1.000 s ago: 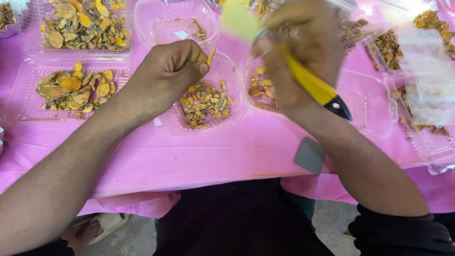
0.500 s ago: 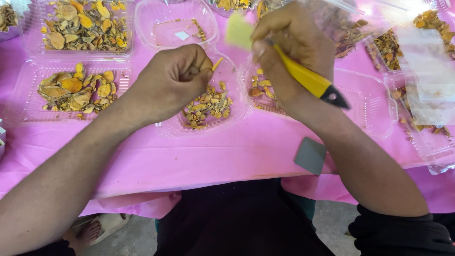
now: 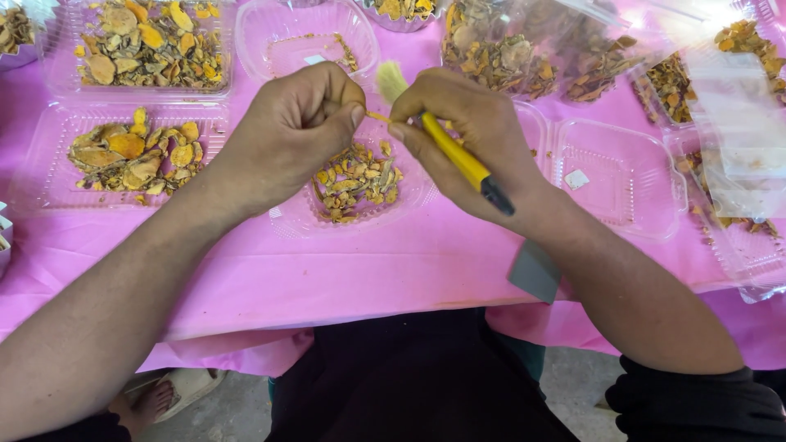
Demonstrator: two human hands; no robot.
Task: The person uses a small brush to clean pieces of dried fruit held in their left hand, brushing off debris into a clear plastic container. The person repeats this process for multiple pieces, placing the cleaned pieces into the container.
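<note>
1. Left hand (image 3: pixel 286 135): curled into a loose fist, thumb and forefinger pinched together on a thin orange-yellow sliver (image 3: pixel 377 117), of which only a short end shows past the fingertips.
2. Right hand (image 3: pixel 467 131): fingers clamped round a brush (image 3: pixel 449 147) with a smooth yellow handle and a dark tip at the lower end. Its pale, soft bristle tuft points up, just beside the sliver.
3. Both hands meet above a shallow clear plastic tray (image 3: pixel 286 225) with ribbed walls, which holds small dry chips, orange and brown, rough-edged.
4. To the left, a rectangular clear tray (image 3: pixel 37 164) carries larger flat slices, orange-yellow, matt and wrinkled. Behind it, a second tray (image 3: pixel 61 53) holds similar slices mixed with darker scraps.
5. A near-empty clear container (image 3: pixel 254 33) sits behind the left hand, with a few crumbs along one side.
6. To the right, an empty moulded clear tray (image 3: pixel 655 205) contains one small white square.
7. Behind the right hand, a glossy clear plastic bag (image 3: pixel 573 41) is packed with brown dried pieces.
8. All rest on a pink tablecloth (image 3: pixel 327 286), smooth with slight creases, hanging over the near edge.
</note>
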